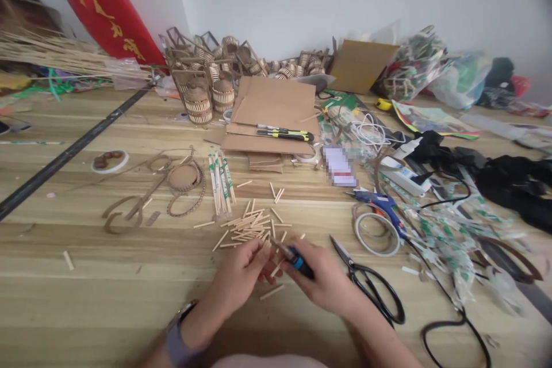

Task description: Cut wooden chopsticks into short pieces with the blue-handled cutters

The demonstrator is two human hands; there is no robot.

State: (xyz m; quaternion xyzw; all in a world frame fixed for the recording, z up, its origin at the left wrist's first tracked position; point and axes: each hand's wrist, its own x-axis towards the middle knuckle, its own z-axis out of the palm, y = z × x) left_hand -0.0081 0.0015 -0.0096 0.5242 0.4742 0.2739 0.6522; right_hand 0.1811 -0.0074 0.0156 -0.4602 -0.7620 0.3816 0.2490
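My right hand (321, 276) is closed round a hand tool with a black and blue handle (298, 263), its narrow metal end pointing left at my other hand. Thumb and fingers of my left hand (241, 273) are pinched together right at the tool's tip. What they grip is too small and blurred to make out. Just beyond both hands lies a loose pile of short wooden sticks (250, 224). One single stick (271, 292) rests on the table below my fingers. Black-handled scissors (371, 284) lie open to the right of my right hand.
Right of me are a tape roll (377, 234), a blue glue gun (382, 204), a power strip (405, 175) and tangled wrappers. Ahead, cardboard sheets (276, 103) carry utility knives (284, 133). Small woven baskets (198, 104) stand behind. Wrapped sticks (221, 184) and curved strips (125, 213) lie left.
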